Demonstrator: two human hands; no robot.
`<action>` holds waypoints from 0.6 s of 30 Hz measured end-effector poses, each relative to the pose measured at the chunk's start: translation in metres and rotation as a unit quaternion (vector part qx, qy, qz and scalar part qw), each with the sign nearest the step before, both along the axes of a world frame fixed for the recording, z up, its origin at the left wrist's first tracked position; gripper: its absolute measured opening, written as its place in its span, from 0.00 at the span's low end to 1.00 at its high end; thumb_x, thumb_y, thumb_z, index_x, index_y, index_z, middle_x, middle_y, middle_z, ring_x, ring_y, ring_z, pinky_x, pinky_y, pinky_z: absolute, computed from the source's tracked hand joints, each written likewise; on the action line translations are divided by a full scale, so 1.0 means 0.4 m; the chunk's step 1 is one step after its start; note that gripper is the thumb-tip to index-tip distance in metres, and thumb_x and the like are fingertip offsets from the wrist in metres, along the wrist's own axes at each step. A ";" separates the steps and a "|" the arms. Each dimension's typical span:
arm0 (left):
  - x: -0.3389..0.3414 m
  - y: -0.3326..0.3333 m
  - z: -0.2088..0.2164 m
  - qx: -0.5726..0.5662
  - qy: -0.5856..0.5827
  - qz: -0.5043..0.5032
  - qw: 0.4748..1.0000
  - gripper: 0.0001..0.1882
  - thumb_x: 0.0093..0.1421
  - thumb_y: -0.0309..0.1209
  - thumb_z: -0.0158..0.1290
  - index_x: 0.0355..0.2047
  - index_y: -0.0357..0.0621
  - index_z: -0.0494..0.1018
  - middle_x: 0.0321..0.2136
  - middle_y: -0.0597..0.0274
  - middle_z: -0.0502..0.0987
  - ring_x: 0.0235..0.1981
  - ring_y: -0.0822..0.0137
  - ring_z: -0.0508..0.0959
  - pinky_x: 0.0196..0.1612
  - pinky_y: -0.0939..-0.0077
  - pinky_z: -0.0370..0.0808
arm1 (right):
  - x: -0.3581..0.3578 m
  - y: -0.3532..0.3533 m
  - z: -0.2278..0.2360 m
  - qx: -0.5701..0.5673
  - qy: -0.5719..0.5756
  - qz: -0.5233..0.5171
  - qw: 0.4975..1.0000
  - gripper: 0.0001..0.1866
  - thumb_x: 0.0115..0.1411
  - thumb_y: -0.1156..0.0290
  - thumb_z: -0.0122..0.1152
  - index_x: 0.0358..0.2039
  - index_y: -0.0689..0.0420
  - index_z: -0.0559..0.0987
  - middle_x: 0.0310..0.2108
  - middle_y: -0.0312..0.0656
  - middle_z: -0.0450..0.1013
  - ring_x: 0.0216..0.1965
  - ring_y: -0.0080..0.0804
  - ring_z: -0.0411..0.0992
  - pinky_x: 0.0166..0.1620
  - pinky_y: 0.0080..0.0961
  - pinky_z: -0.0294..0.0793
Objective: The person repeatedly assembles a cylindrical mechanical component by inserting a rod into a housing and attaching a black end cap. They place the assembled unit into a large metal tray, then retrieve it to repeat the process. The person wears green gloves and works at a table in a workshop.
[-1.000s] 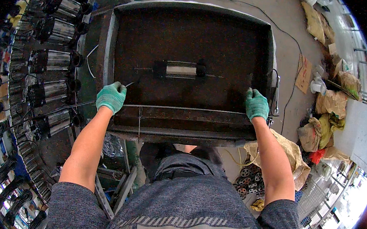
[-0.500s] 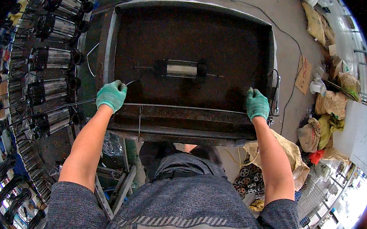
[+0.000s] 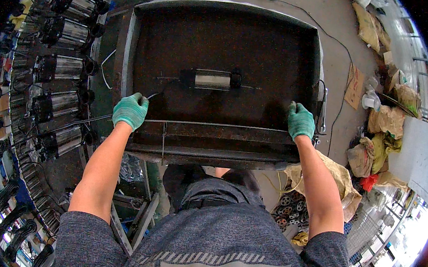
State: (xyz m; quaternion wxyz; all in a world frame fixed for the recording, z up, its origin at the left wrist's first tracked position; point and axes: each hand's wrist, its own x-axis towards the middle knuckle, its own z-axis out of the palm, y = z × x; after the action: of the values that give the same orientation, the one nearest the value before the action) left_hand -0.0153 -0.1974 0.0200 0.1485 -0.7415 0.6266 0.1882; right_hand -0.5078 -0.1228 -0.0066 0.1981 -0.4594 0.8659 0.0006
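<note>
A cylindrical motor (image 3: 212,80) with a silver body and black ends lies across the inside of a dark metal tray (image 3: 222,37). Thin shaft-like pieces stick out from both its ends. My left hand (image 3: 130,111), in a green glove, is closed at the tray's near left corner. A black cable (image 3: 95,119) runs into it from the left, and a short piece shows past the thumb toward the motor. My right hand (image 3: 301,122), gloved the same way, is closed at the near right side; what its fingers grip is hidden. Between the hands runs a thin straight edge (image 3: 214,125).
Several similar motors (image 3: 64,68) stand in a row on a rack at the left. Wrenches (image 3: 324,110) hang on the tray's right side. Sacks (image 3: 385,120) and a cardboard piece (image 3: 354,88) lie on the right floor. Near my right elbow is a bin of round metal parts (image 3: 291,211).
Both hands have barely shifted, slightly to the right. The motor and the tray look the same.
</note>
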 end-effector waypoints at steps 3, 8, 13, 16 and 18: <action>-0.004 0.000 0.007 -0.001 0.001 0.001 1.000 0.19 0.67 0.47 0.46 0.44 0.50 0.80 0.41 0.45 0.82 0.45 0.41 0.81 0.49 0.51 0.77 | -0.003 0.002 -0.005 -0.001 -0.001 0.001 1.000 0.25 0.70 0.45 0.44 0.41 0.51 0.81 0.40 0.56 0.79 0.45 0.62 0.75 0.47 0.55 0.74; -0.008 -0.002 0.013 0.006 0.005 0.002 1.000 0.19 0.67 0.47 0.46 0.42 0.50 0.80 0.39 0.44 0.82 0.44 0.41 0.80 0.48 0.50 0.77 | -0.008 0.004 -0.018 -0.006 0.012 0.006 1.000 0.25 0.70 0.45 0.44 0.41 0.51 0.82 0.39 0.55 0.79 0.44 0.62 0.76 0.47 0.55 0.74; -0.003 0.001 0.002 -0.008 0.002 0.000 1.000 0.19 0.67 0.47 0.46 0.41 0.49 0.80 0.39 0.44 0.82 0.44 0.40 0.80 0.47 0.50 0.77 | -0.013 0.005 -0.024 -0.008 0.014 0.011 1.000 0.25 0.70 0.45 0.44 0.41 0.51 0.82 0.39 0.56 0.79 0.44 0.62 0.76 0.47 0.55 0.74; 0.002 0.003 -0.002 -0.011 0.007 -0.002 1.000 0.19 0.67 0.47 0.46 0.41 0.50 0.80 0.39 0.44 0.82 0.43 0.40 0.80 0.47 0.50 0.77 | -0.010 0.004 -0.021 -0.007 0.015 0.009 1.000 0.25 0.70 0.45 0.44 0.41 0.51 0.82 0.39 0.56 0.79 0.44 0.62 0.76 0.47 0.55 0.74; 0.002 0.004 -0.001 -0.011 0.010 -0.003 1.000 0.19 0.67 0.47 0.46 0.41 0.50 0.80 0.39 0.44 0.82 0.43 0.40 0.80 0.47 0.50 0.77 | -0.006 0.002 -0.012 -0.004 0.012 0.005 1.000 0.25 0.70 0.45 0.44 0.41 0.51 0.81 0.39 0.56 0.79 0.44 0.62 0.76 0.47 0.55 0.74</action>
State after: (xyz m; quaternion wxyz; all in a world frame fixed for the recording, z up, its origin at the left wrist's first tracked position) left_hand -0.0146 -0.1960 0.0196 0.1344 -0.7395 0.6323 0.1877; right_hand -0.5103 -0.1218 -0.0113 0.1862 -0.4645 0.8658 0.0033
